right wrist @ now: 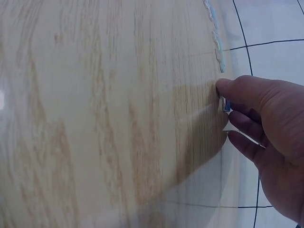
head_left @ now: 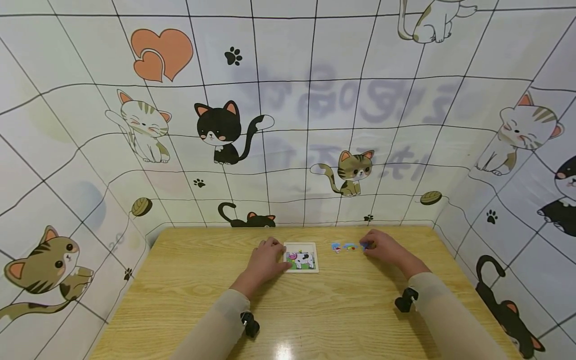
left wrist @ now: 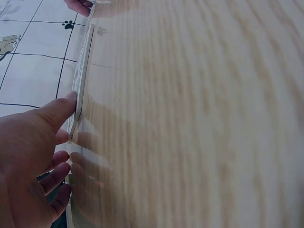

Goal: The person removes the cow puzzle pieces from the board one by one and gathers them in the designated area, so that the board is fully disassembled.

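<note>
A small framed jigsaw puzzle with a cow picture lies flat on the table. My left hand holds its left side, the thumb at the near corner and the fingers farther back. In the left wrist view, the thumb of the left hand touches the thin frame. To the right, my right hand pinches a blue puzzle piece at the table surface, partly hidden by the fingers. Two loose puzzle pieces, one blue and red, one multicoloured, lie between the frame and this hand.
The wooden table ends close behind the puzzle at a cloth wall printed with cats and grid lines. Similar cloth stands at both sides. Small black devices are worn on both wrists.
</note>
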